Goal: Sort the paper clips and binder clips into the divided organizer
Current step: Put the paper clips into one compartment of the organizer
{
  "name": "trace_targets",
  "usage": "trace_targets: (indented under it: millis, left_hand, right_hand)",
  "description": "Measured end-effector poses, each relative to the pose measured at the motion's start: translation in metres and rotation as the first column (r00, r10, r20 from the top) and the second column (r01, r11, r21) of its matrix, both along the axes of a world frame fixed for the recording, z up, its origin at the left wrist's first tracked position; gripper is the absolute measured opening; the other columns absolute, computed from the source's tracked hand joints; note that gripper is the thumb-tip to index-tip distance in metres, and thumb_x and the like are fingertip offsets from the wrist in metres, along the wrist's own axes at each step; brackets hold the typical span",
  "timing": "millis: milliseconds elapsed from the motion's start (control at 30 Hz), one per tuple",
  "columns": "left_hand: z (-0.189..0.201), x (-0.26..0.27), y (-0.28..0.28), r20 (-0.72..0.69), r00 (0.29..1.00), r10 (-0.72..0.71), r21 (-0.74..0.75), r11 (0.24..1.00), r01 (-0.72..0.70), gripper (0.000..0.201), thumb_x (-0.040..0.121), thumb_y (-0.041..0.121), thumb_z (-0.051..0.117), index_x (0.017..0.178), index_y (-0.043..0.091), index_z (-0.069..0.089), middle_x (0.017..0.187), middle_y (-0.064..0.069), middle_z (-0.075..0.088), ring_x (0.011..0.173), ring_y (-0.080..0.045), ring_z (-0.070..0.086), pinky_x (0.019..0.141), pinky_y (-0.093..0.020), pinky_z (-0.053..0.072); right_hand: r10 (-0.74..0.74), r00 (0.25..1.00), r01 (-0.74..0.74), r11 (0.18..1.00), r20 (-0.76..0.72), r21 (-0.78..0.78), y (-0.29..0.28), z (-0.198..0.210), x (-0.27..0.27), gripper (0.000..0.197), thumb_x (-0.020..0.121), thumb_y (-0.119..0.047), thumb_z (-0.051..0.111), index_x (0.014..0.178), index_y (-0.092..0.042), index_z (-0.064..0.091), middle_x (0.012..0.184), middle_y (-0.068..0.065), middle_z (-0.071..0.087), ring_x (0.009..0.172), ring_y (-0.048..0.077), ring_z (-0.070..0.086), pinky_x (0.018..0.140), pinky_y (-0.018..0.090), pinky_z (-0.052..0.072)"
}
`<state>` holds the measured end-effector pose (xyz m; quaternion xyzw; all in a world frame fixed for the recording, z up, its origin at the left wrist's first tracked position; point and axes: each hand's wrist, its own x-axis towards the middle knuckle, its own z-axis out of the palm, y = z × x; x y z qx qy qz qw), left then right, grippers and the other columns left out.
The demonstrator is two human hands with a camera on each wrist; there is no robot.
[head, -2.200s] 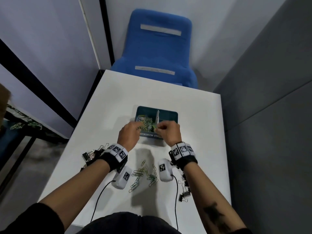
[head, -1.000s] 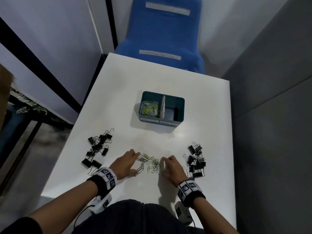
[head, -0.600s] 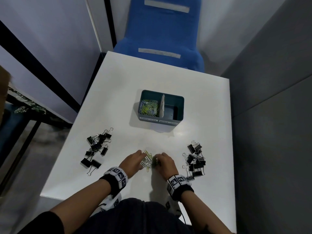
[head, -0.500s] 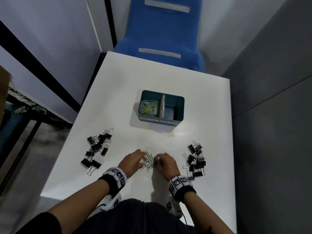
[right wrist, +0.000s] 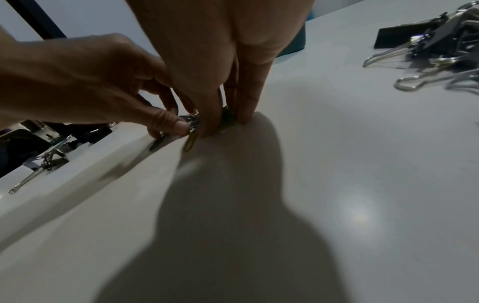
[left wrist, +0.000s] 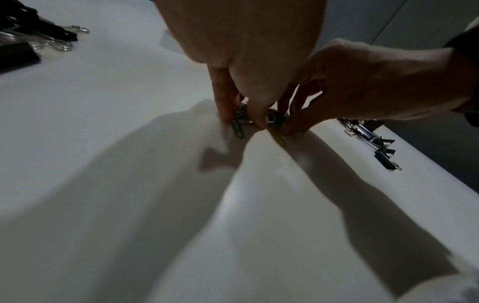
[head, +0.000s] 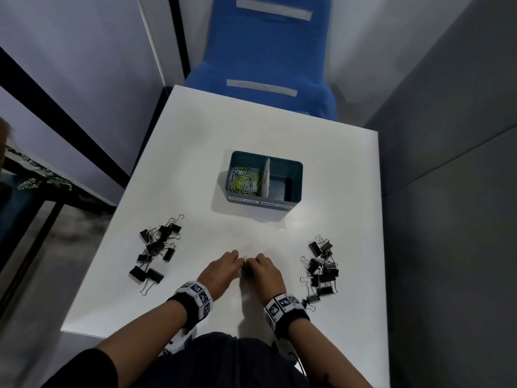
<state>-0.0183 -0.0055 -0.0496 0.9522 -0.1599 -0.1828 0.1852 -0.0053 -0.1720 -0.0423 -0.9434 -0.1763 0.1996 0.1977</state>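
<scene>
A small bunch of coloured paper clips point(head: 245, 260) lies on the white table near its front edge. My left hand point(head: 233, 259) and right hand point(head: 258, 260) meet over it, and the fingertips of both pinch the bunch from either side. In the left wrist view my left fingers point(left wrist: 255, 114) press on the clips point(left wrist: 238, 128). A yellow clip point(right wrist: 190, 141) sticks out under my right fingers point(right wrist: 212, 123). The teal divided organizer point(head: 296, 177) stands farther back. Its left compartment holds several paper clips point(head: 244, 177); nothing shows in the visible part of the right one.
One pile of black binder clips point(head: 156, 247) lies to the left of my hands and another pile point(head: 321, 267) to the right. A blue chair point(head: 265, 65) stands behind the table. A grey wall runs close along the table's right edge.
My hands came back from the organizer to the front of the table. They closed in from both sides on the spread-out paper clips and gathered them into one tight bunch.
</scene>
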Motion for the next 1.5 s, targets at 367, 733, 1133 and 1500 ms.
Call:
trace_targets:
  millis: [367, 733, 1133, 1500]
  left_hand:
    - [0.007, 0.019, -0.004, -0.065, 0.996, 0.06, 0.018, 0.998, -0.058, 0.01, 0.091, 0.016, 0.057, 0.096, 0.007, 0.058, 0.098, -0.013, 0.055, 0.077, -0.036, 0.061, 0.061, -0.038, 0.041]
    - [0.041, 0.047, 0.003, -0.131, 0.974, 0.185, -0.193, 0.959, -0.208, 0.006, 0.085, 0.018, 0.065, 0.081, 0.014, 0.064, 0.083, 0.002, 0.059, 0.079, -0.021, 0.059, 0.072, -0.031, 0.046]
    - [0.137, 0.174, 0.016, 0.098, 0.893, 0.439, -0.48, 0.807, -0.345, 0.019, 0.083, 0.018, 0.074, 0.1, 0.011, 0.07, 0.089, 0.001, 0.066, 0.077, -0.012, 0.06, 0.073, -0.024, 0.049]
    - [0.058, 0.076, 0.026, -0.062, 0.93, 0.363, -0.14, 0.919, -0.368, 0.012, 0.088, 0.017, 0.063, 0.099, 0.018, 0.067, 0.095, 0.001, 0.067, 0.082, -0.017, 0.064, 0.068, -0.025, 0.045]
  right_hand:
    - [-0.073, 0.997, 0.074, 0.996, 0.011, -0.053, -0.014, -0.003, 0.011, 0.008, 0.077, -0.013, 0.072, 0.079, -0.015, 0.064, 0.076, 0.005, 0.06, 0.067, 0.028, 0.061, 0.05, 0.029, 0.04]
    - [-0.245, 0.952, 0.255, 0.966, -0.183, 0.031, -0.04, -0.001, 0.011, 0.011, 0.076, -0.026, 0.067, 0.085, -0.023, 0.073, 0.086, -0.001, 0.073, 0.081, 0.02, 0.066, 0.071, 0.027, 0.05]
    - [-0.212, 0.964, 0.234, 0.962, -0.16, 0.14, -0.024, 0.069, 0.061, 0.012, 0.077, -0.013, 0.075, 0.089, -0.014, 0.076, 0.087, 0.003, 0.074, 0.08, 0.015, 0.065, 0.076, 0.021, 0.05]
    - [-0.238, 0.964, 0.191, 0.929, 0.117, 0.318, 0.021, 0.142, 0.179, 0.022, 0.081, -0.023, 0.075, 0.101, -0.019, 0.069, 0.092, 0.0, 0.07, 0.082, 0.015, 0.065, 0.077, 0.031, 0.055]
